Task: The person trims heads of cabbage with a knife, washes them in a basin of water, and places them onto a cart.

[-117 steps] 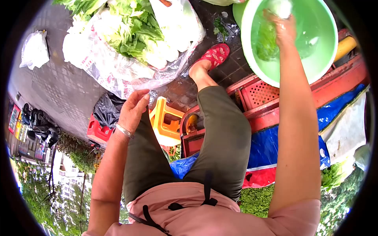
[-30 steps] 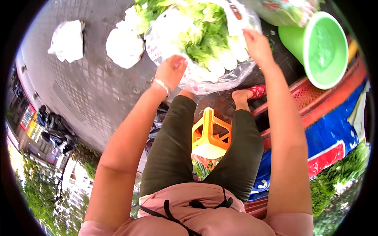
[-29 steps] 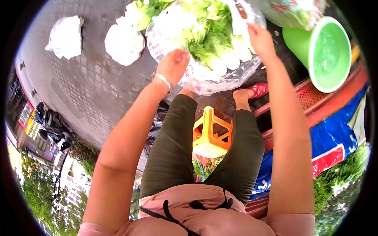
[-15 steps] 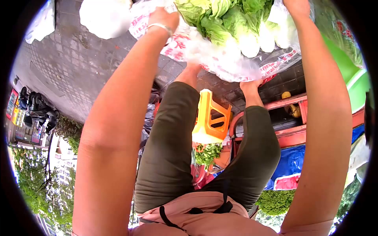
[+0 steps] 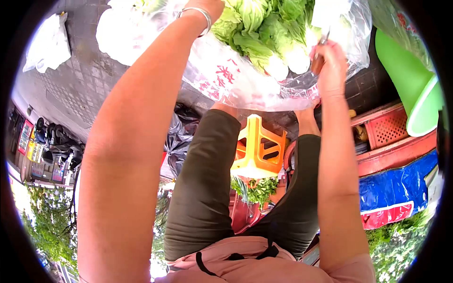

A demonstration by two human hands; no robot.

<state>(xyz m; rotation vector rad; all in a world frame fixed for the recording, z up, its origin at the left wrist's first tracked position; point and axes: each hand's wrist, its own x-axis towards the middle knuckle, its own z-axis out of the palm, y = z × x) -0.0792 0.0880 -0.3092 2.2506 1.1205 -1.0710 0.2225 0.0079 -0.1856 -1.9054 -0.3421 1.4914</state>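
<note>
My right hand [image 5: 332, 61]: fingers closed round a brown-handled knife [image 5: 318, 64], blade pointing away from me | lettuce heads [image 5: 273, 35]: just left of it, white butts my way, nearer this hand | my left hand [image 5: 210, 6]: beside leaves, grip I cannot tell

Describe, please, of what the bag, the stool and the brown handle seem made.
Bag: likely thin, glossy plastic film, wrinkled and partly see-through.
Stool: probably moulded plastic, smooth, evenly coloured, with cut-out sides.
Brown handle: perhaps wood, by colour; plastic possible, finish too blurred.
</note>
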